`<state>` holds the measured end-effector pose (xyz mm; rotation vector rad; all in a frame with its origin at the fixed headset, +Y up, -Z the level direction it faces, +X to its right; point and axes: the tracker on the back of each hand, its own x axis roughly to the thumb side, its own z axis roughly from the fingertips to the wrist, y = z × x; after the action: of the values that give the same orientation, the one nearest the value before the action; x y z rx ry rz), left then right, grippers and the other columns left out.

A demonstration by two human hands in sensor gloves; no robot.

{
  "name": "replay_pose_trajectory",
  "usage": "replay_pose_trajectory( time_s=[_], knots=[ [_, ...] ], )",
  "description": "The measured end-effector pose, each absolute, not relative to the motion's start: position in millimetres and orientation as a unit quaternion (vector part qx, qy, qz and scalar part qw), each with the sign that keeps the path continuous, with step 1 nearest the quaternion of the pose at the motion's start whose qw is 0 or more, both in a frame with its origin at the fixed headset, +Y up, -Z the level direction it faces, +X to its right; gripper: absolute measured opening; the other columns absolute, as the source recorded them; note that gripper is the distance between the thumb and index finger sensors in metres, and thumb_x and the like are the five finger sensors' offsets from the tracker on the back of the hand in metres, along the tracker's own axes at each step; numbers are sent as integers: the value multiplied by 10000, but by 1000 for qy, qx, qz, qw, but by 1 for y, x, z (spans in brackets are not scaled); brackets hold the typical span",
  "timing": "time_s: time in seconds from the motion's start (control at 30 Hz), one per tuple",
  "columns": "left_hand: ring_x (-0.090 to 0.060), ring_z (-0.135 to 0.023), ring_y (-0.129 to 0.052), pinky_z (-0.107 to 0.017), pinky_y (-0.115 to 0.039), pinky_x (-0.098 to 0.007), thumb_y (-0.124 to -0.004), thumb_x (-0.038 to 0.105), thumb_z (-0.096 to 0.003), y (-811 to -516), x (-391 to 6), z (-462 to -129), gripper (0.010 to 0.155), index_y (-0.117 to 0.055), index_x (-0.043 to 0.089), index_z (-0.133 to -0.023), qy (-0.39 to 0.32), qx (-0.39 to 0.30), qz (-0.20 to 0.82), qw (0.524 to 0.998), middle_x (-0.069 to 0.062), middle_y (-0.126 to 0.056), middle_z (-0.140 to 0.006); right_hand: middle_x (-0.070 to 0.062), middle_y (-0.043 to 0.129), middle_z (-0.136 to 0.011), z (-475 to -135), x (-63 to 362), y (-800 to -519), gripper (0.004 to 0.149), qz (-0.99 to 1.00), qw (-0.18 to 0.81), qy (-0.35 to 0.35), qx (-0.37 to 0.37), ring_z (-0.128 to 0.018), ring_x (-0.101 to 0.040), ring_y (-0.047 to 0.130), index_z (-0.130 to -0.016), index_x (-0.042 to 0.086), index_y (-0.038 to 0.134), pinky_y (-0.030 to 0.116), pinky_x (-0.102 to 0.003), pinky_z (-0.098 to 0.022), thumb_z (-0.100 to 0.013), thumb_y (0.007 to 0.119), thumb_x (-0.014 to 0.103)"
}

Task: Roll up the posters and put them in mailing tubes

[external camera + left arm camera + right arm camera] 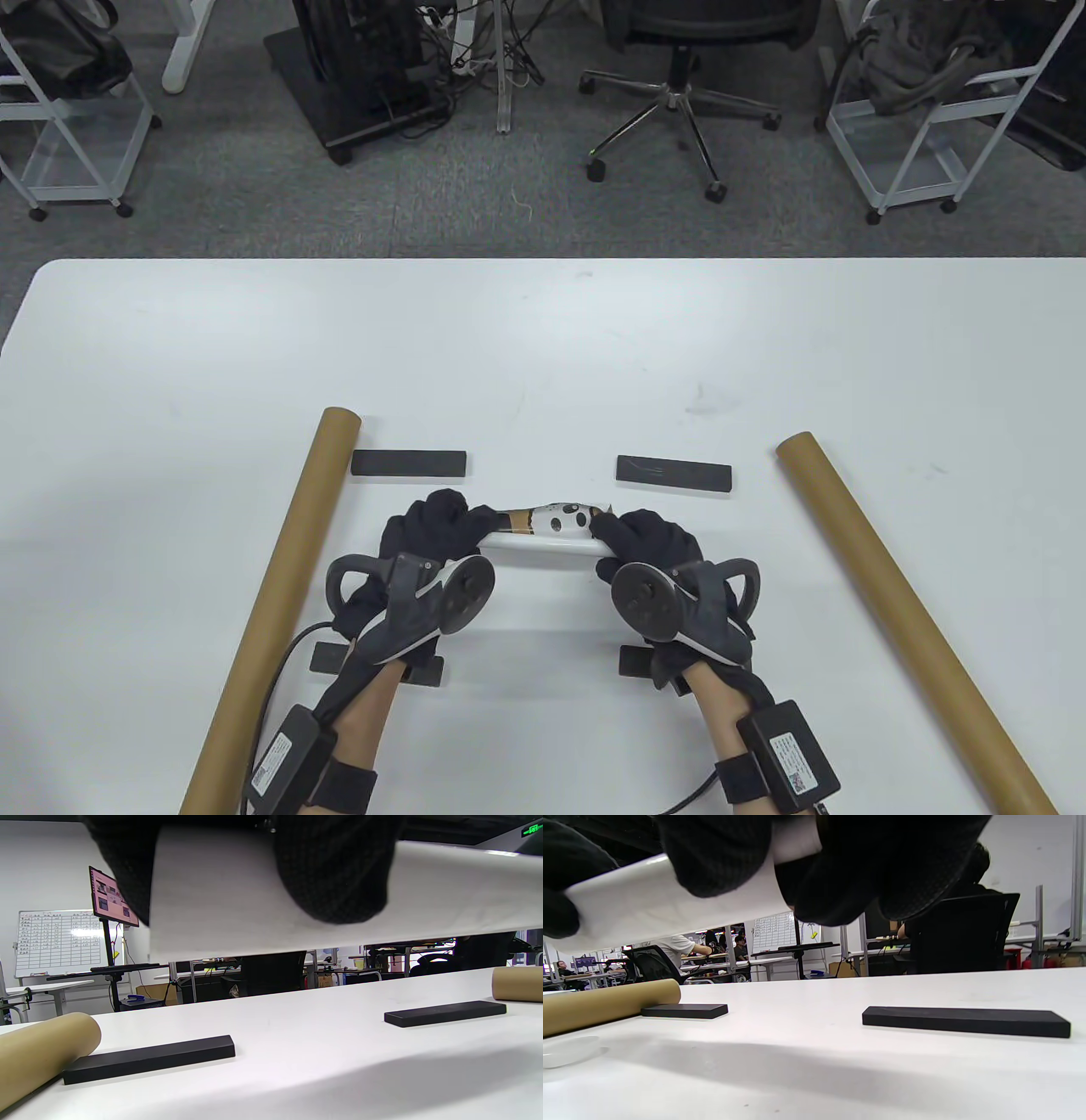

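Observation:
A rolled poster [547,533], white outside with a brown and spotted print showing along its far side, is held level above the white table [543,356]. My left hand [437,531] grips its left end and my right hand [640,539] grips its right end. In the left wrist view the white roll [263,912] crosses the top with gloved fingers [335,874] curled over it. The right wrist view shows the roll [670,904] under my fingers [882,866]. Two brown mailing tubes lie on the table, one at the left [276,594] and one at the right [899,611].
Two black bar weights lie beyond the roll, one left [409,463] and one right [674,473]. Two more black bars [327,658] [636,660] sit partly hidden under my wrists. An office chair [670,85] and wire carts [925,110] stand beyond the table's far edge.

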<state>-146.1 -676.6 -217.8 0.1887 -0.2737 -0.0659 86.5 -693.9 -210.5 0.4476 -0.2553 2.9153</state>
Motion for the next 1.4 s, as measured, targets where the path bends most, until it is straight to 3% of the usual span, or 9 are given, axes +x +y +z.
replay_pose_trajectory(
  time_s=[0.37, 0.6, 0.73, 1.17, 1.4],
  knots=[
    [-164, -818, -1000, -655, -898, -400, -871, 403, -433, -675, -145, -216, 608, -709, 363, -1018, -147, 109, -41, 982, 85, -847, -936, -91, 826, -862, -211, 89, -695, 512, 982, 96, -73, 146, -661, -284, 931, -959, 182, 712, 748, -588, -624, -465, 683, 315],
    [-171, -801, -1024, -653, -897, -416, -864, 402, -435, -676, -147, -217, 527, -759, 371, -951, -143, 97, -31, 984, 82, -878, -911, -104, 810, -894, -210, 87, -694, 523, 979, 105, -78, 155, -685, -303, 927, -981, 177, 655, 742, -600, -626, -475, 680, 304],
    [-171, -814, -1020, -669, -882, -425, -858, 399, -438, -676, -147, -217, 511, -767, 385, -940, -144, 92, -29, 985, 91, -878, -916, -77, 810, -866, -211, 87, -695, 528, 980, 104, -74, 153, -659, -274, 925, -943, 189, 686, 743, -590, -628, -435, 762, 313],
    [-216, -912, -933, -762, -767, -506, -853, 421, -436, -677, -145, -217, 510, -790, 403, -941, -145, 89, -52, 984, 96, -851, -980, -85, 787, -851, -210, 86, -693, 486, 982, 85, -77, 149, -665, -289, 899, -905, 230, 753, 712, -612, -640, -430, 750, 331],
    [-211, -881, -920, -770, -757, -507, -870, 440, -418, -677, -145, -216, 506, -814, 408, -920, -146, 96, -66, 982, 97, -838, -960, -70, 804, -824, -210, 85, -693, 526, 982, 82, -72, 153, -657, -282, 912, -936, 213, 722, 722, -602, -640, -425, 748, 336]
  ],
)
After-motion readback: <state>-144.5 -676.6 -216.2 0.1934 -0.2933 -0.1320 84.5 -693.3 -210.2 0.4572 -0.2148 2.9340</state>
